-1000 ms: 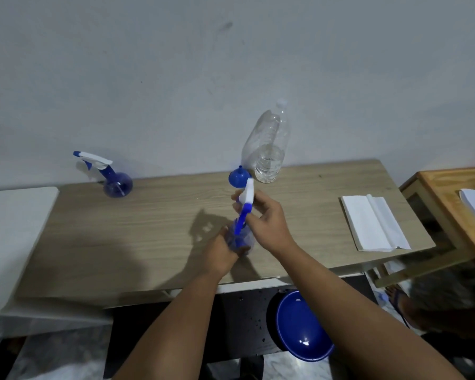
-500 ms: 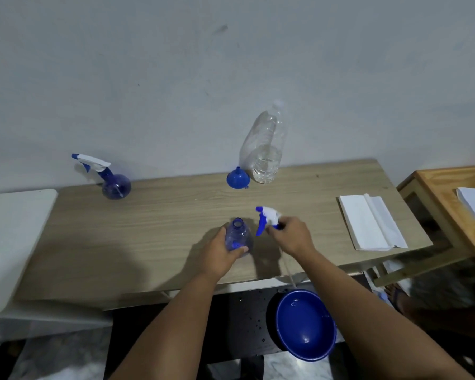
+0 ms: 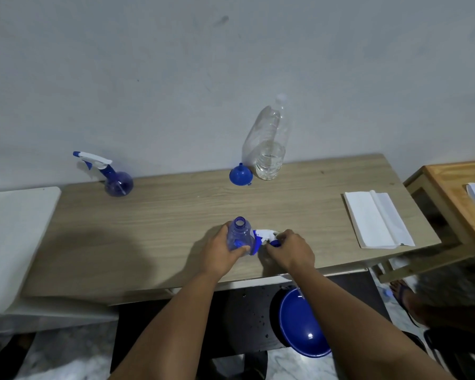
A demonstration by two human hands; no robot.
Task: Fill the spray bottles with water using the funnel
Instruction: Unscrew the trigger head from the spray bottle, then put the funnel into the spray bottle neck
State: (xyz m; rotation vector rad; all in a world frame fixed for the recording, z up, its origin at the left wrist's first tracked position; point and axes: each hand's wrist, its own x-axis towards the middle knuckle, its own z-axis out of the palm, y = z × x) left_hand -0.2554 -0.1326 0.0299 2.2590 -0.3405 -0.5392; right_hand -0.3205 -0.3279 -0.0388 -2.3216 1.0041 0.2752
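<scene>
**Colours on my bench**

In my left hand [image 3: 222, 256]: translucent blue bottle [image 3: 237, 234]. In my right hand [image 3: 291, 252]: white-and-blue spray head [image 3: 263, 235]. Blue funnel [image 3: 240, 175]. Clear water bottle [image 3: 269, 149]. White napkins [image 3: 376, 219]. Pale woodgrain table [image 3: 176, 215]. Blue bowl [image 3: 302, 327].

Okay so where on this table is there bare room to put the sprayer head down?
Widest bare patch: the table between the far spray bottle and the left hand. A smaller one lies between the right hand and the folded napkin. Crowded: the back edge, where the funnel sits beside the water bottle, and around the open bottle.
</scene>
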